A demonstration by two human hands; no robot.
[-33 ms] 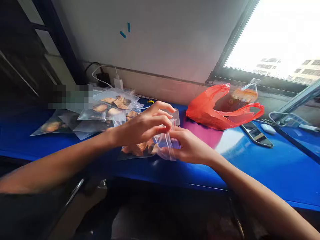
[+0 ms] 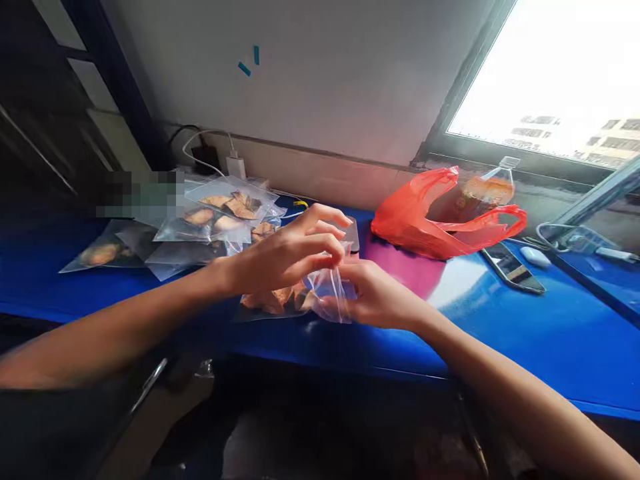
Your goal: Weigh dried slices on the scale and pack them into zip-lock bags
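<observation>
A clear zip bag [image 2: 334,293] lies near the front edge of the blue table, with brown dried pieces [image 2: 274,300] in its left part. My left hand [image 2: 295,255] reaches over it from the left. Its thumb and a fingertip are pinched on the bag's upper edge, while the other fingers curl above. From the right, my right hand [image 2: 377,293] grips the bag's mouth end, and its fingertips are partly hidden behind the plastic. Beyond my left hand, more clear bags [image 2: 215,230] of similar brown pieces are piled up.
A red plastic bag [image 2: 415,220] stands at the back right, before a bottle [image 2: 493,187]. Further right are a phone [image 2: 513,268], a white mouse-like object [image 2: 536,257] and cables. A white charger [image 2: 235,165] sits by the wall. The blue table [image 2: 550,347] ends close before me.
</observation>
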